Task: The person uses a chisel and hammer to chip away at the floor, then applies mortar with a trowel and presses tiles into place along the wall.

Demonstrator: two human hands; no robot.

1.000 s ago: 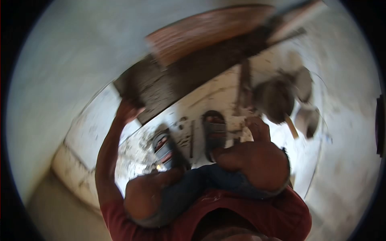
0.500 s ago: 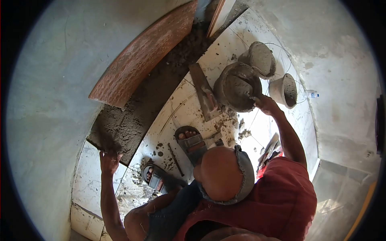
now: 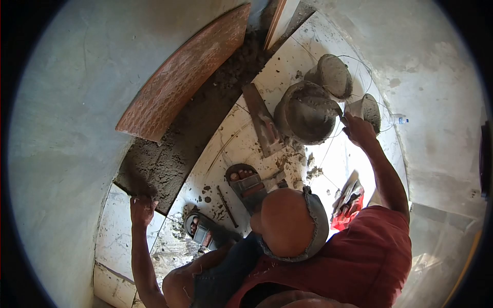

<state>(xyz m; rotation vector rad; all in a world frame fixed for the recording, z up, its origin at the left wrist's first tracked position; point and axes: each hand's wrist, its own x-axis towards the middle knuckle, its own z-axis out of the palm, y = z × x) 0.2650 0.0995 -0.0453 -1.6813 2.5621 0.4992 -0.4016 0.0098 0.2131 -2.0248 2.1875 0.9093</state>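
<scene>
My left hand (image 3: 142, 209) rests at the edge of the grey mortar bed (image 3: 172, 159), beside a laid white tile (image 3: 115, 220). Its fingers reach forward onto the mortar, the tips dark and hard to tell from it, and I see nothing held. My right hand (image 3: 358, 129) is closed on the handle of a trowel, beside the rim of a mortar-caked bucket (image 3: 287, 110). Most of the trowel (image 3: 337, 109) is hidden at that rim. A long flat float (image 3: 263, 123) with a handle lies left of the bucket.
A brown patterned tile (image 3: 185, 77) leans over the mortar against the wall. Two smaller buckets (image 3: 335, 77) (image 3: 371, 113) with wire handles stand at the right. A dark rod (image 3: 227, 206) lies near my sandalled feet (image 3: 246, 185). A red bag (image 3: 349, 210) sits by my right side.
My right hand has moved to the right, from over the bucket's inside to just outside its rim, with the trowel. The left hand stays at the mortar edge.
</scene>
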